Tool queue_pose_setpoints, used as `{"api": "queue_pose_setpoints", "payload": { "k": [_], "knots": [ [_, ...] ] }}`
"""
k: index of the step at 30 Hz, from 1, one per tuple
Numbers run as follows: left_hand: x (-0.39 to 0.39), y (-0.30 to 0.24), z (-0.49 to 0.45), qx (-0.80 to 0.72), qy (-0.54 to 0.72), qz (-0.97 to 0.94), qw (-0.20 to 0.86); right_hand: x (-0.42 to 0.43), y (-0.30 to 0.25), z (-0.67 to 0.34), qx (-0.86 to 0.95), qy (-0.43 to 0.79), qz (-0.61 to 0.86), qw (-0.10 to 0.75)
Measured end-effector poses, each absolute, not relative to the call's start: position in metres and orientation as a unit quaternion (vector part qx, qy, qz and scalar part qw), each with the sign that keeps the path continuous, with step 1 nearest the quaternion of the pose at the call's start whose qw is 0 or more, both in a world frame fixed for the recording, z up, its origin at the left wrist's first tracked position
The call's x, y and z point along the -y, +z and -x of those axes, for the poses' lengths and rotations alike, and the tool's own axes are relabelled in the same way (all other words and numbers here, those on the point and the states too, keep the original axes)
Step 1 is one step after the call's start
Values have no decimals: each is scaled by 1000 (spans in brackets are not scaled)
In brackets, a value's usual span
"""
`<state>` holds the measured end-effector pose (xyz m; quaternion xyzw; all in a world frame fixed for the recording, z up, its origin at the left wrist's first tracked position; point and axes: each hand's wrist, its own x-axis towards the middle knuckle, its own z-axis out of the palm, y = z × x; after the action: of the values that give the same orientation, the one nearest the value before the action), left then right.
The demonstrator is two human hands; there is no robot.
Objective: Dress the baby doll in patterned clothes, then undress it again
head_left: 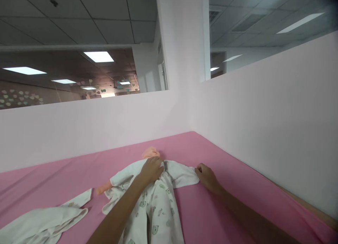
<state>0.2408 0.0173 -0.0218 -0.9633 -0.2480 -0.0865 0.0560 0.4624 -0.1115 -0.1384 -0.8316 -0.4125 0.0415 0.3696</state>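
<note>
A baby doll [151, 152] lies on its back on the pink sheet [227, 187], dressed in a white romper [158, 205] printed with small bears. My left hand [152, 169] rests on the doll's chest near the collar, fingers curled onto the cloth. My right hand [206, 176] pinches the cuff of the romper's right-side sleeve [185, 175], which lies stretched out flat. The doll's bare arm [103, 188] sticks out on the left side.
Another white garment [44, 221] lies crumpled on the sheet at lower left. Pale pink partition walls [264, 124] close the bed in at the back and on the right, meeting in a corner. A wooden edge [311, 210] runs along the right wall.
</note>
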Motion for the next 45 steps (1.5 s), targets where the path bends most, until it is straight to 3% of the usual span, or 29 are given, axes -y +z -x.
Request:
{"api": "queue_pose_setpoints", "payload": {
  "k": [5,12,22,33,45],
  "knots": [
    [-23,-24,-276,287,-8,956,55,120,-127,-481,410,27,847,337],
    [-25,-22,-277,325,27,943,71,158,-118,-561,200,-2,931,305],
    [-10,-37,-287,277,3,956,99,117,-115,-462,378,-124,858,325],
    [10,-69,-329,241,-26,969,47,109,-114,-448,438,-26,866,240],
    [-2,-54,-319,311,-82,947,4,118,-127,-475,411,1,888,208]
  ]
}}
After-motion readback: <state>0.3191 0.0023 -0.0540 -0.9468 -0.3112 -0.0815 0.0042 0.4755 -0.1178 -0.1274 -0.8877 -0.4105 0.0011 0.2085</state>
